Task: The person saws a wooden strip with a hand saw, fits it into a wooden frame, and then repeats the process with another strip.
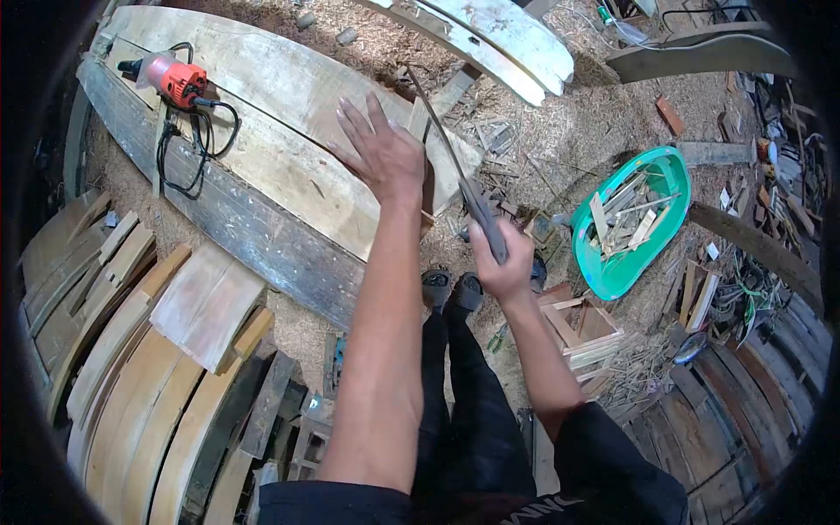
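Note:
My left hand [382, 156] lies flat on a pale wooden board [289, 162], fingers spread, close to the board's near right end. My right hand [505, 258] is closed around the dark handle of what looks like a handsaw [455, 162]. Its long narrow blade is seen nearly edge-on and points up and away across the board's end, just right of my left hand. The teeth cannot be made out. Farther along the board sits a red trim router [179, 80] with a clear base and a looped black cord [206, 153].
A weathered grey plank [262, 232] runs under the board. Curved wooden pieces [131, 376] are stacked at lower left. To the right, a green tub [604, 282] holds wood offcuts. Wood shavings cover the floor [560, 114]. More curved planks [490, 39] lie at the top.

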The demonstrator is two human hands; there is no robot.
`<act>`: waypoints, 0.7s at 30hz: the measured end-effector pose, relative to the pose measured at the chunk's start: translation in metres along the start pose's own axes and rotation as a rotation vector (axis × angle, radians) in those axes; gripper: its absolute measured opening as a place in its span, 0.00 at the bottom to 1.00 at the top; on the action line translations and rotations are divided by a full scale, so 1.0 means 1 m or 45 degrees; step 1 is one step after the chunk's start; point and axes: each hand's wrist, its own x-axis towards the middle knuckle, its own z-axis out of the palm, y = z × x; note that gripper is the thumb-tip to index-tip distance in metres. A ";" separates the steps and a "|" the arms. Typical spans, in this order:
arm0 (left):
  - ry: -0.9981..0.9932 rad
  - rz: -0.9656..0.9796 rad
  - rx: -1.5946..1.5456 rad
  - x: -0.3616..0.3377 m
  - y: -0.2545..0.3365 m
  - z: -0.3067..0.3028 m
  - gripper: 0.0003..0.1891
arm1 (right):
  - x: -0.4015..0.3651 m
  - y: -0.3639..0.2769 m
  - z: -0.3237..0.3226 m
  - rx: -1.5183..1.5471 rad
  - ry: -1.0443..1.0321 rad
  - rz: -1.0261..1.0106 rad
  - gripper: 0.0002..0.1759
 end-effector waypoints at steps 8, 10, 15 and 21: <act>-0.056 -0.038 0.010 0.002 -0.001 0.001 0.35 | 0.032 -0.035 0.005 -0.031 -0.064 0.153 0.15; -0.063 -0.046 -0.010 0.005 0.002 0.000 0.35 | 0.030 -0.034 0.001 -0.096 -0.059 0.095 0.14; -0.126 -0.077 -0.008 0.006 0.001 -0.001 0.35 | -0.004 -0.055 -0.025 -0.097 -0.066 0.107 0.13; -0.158 -0.082 -0.043 0.007 0.004 -0.006 0.36 | 0.049 -0.063 0.000 -0.097 -0.079 0.084 0.15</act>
